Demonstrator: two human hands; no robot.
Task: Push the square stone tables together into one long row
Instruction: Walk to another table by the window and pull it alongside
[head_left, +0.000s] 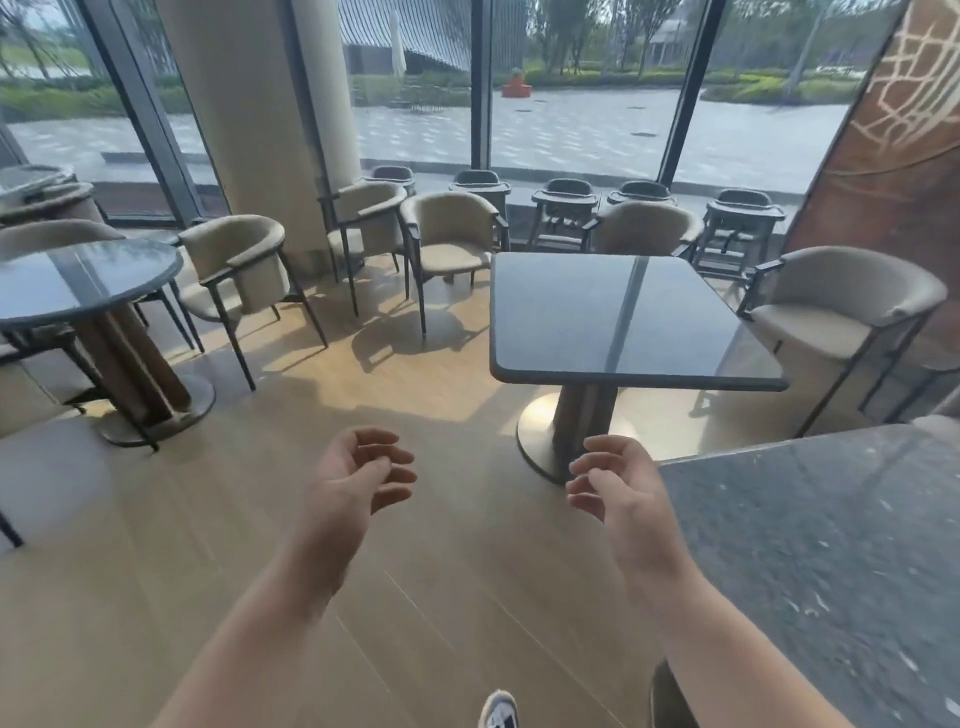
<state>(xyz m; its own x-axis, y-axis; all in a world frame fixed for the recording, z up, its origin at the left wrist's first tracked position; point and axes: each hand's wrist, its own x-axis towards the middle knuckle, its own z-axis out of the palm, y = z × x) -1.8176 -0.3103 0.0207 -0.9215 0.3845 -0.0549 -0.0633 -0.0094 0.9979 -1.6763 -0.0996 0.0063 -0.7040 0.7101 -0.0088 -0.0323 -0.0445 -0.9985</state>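
Two bare hands are out in front, both empty and touching nothing: the left hand (358, 475) hangs over the wooden floor (426, 561) with its palm turned inward and fingers loosely curled, and the right hand (615, 486) mirrors it just to the right, fingers spread and relaxed, palm facing the left one. Straight ahead and slightly right stands a square stone table (623, 317), dark glossy top on a single pedestal with a round metal base (540, 441), well beyond the fingertips and clear of both hands. Near right, a second stone table (831, 561) fills the corner of the view, its speckled grey top close beside the right forearm; there's a clear strip of floor between its far edge and the square table, so the two are apart, not joined. Over on the left sits a round table (78, 280) with a dark top and beige armchairs (239, 270) tucked around it. More beige chairs stand behind and to the right of the square table, and a row of dark high chairs (566, 208) lines the far windows. A sneaker toe (500, 709) peeks in at the bottom edge.
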